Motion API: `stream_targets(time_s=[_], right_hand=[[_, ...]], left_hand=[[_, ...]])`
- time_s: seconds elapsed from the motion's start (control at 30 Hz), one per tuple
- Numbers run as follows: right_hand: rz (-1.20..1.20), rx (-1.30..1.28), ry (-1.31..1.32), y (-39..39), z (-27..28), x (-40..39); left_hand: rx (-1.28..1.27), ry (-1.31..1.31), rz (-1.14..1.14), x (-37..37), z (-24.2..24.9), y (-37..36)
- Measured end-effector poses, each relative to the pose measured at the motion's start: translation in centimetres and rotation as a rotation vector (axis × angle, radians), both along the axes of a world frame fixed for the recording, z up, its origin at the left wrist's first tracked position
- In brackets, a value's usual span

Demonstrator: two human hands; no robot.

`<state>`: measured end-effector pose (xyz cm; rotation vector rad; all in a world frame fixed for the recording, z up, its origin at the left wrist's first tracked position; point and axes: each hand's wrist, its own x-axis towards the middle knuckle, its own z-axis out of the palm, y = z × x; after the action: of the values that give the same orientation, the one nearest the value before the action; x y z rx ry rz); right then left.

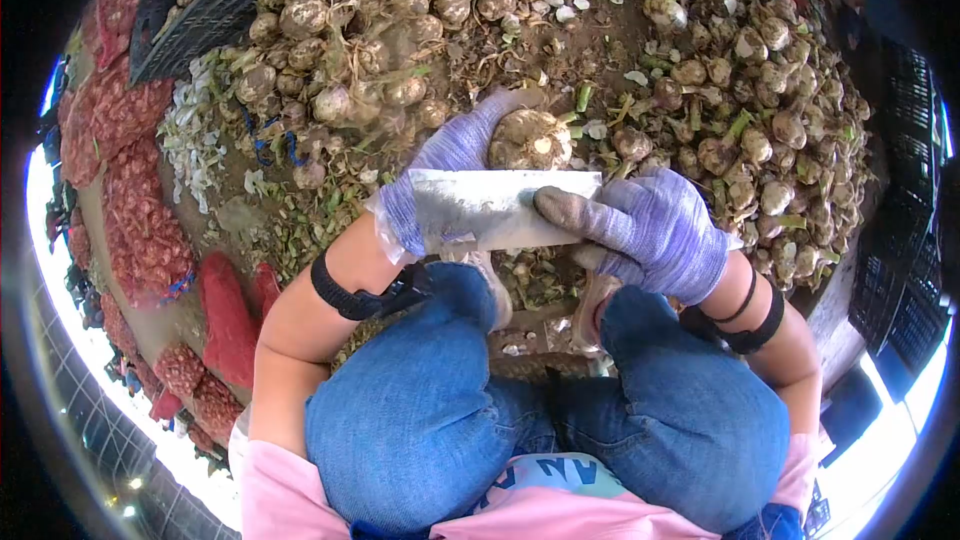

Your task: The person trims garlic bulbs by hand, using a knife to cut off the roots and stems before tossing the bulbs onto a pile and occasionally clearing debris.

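Note:
A wide cleaver (pixel 490 208) with a broad pale blade lies flat across the view, just in front of my knees. My right hand (pixel 665 235), in a purple knit glove, is closed around its right end, with the index finger stretched along the blade. Behind the blade, my gloved left hand (pixel 450 152) curls around a soil-covered garlic bulb (pixel 532 140). The bulb's pale cut spot faces up, and the blade overlaps its lower edge in this view. Part of the left hand's fingers is hidden by the cleaver.
Heaps of garlic bulbs with stems (pixel 740 145) lie at the right, and more bulbs (pixel 330 100) at the upper left. Red mesh sacks (pixel 145 220) line the left side. Black crates (pixel 195 15) stand upper left and far right (pixel 900 200). Trimmed scraps (pixel 275 230) cover the ground.

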<state>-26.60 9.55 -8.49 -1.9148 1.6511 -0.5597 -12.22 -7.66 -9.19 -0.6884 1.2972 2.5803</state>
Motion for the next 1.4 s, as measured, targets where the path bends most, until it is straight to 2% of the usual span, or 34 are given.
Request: stream_targets(time_s=[0.03, 0.1, 0.2, 0.3, 0.4, 0.47, 0.53, 0.57, 0.6, 0.67, 0.7, 0.77, 0.87, 0.97, 1.0, 1.03, 1.07, 1.17, 1.2, 1.3, 1.33, 1.37, 1.4], right_hand=[[0.009, -0.024, 0.001, 0.0, 0.0, 0.0], [0.032, -0.002, -0.022, -0.1, 0.3, 0.1], [0.041, -0.032, -0.019, 0.0, 0.1, 0.1], [0.002, -0.073, -0.040, 0.1, -0.2, 0.1], [-0.051, -0.111, -0.064, 0.7, -1.7, 0.4], [-0.071, -0.105, -0.058, 1.1, -2.2, 0.3], [-0.077, -0.065, -0.033, 1.5, -2.3, 0.2], [-0.123, -0.104, 0.009, 2.2, -3.4, -0.4], [-0.412, -0.085, -0.173, 4.6, -7.4, -1.5], [-0.713, 0.256, -0.057, 6.8, -8.6, -5.0], [-0.748, 0.337, 0.032, 7.9, -9.1, -5.7], [-0.738, 0.408, -0.114, 8.0, -8.6, -5.1], [-0.579, 0.210, -0.376, 6.0, -5.9, -3.7], [-0.392, 0.248, -0.587, 4.5, -2.9, -3.3], [-0.384, 0.344, -0.642, 4.1, -1.7, -3.2], [-0.378, 0.440, -0.691, 3.7, -0.5, -3.2], [-0.351, 0.459, -0.705, 3.3, 0.1, -3.1], [-0.331, 0.434, -0.698, 2.6, 1.0, -2.2], [-0.331, 0.452, -0.700, 2.7, 0.9, -2.2], [-0.408, 0.676, -0.371, 6.6, -7.0, -3.4], [-0.297, 0.497, -0.171, 10.3, -10.1, -3.8], [-0.324, 0.335, -0.213, 11.5, -11.6, -3.7], [-0.341, 0.172, -0.241, 12.6, -13.0, -3.5]], left_hand=[[-0.080, 0.053, -0.094, -0.1, 0.0, -0.3], [-0.259, 0.109, -0.138, 0.3, -0.4, -0.3], [-0.604, 0.087, -0.096, 0.9, -0.8, 0.0], [-0.666, 0.084, -0.104, 0.6, -0.7, 0.2], [-0.550, 0.095, -0.020, 1.1, -1.8, 0.9], [-0.760, 0.195, -0.089, 1.1, -2.0, 0.9], [-1.253, 0.392, -0.290, 1.2, -1.9, 0.4], [-1.035, 0.210, -0.242, 1.7, -1.4, 0.8], [-0.822, 0.034, -0.152, 2.1, -0.9, 1.2], [-0.818, 0.046, -0.179, 2.6, -0.3, 1.3], [-0.832, 0.022, -0.213, 2.5, -0.5, 0.6], [-0.916, 0.076, -0.180, 2.8, -2.0, 0.5], [-1.050, 0.283, -0.228, 3.0, -3.4, -0.2], [-1.113, 0.451, -0.290, 2.5, -3.8, -0.8], [-1.148, 0.484, -0.329, 2.5, -3.8, -1.2], [-1.183, 0.520, -0.368, 2.5, -3.8, -1.3], [-1.231, 0.559, -0.316, 2.4, -4.1, -1.0], [-1.306, 0.732, -0.289, 1.7, -3.8, -0.5], [-1.304, 0.762, -0.364, 1.8, -3.2, -1.0], [-1.272, 0.615, 0.096, 3.6, -2.1, -1.4], [-1.051, 0.344, 0.164, 4.4, -1.3, -2.0], [-0.934, 0.157, 0.176, 5.9, -3.2, -3.4], [-0.687, -0.100, 0.347, 5.7, -4.9, -3.5]])
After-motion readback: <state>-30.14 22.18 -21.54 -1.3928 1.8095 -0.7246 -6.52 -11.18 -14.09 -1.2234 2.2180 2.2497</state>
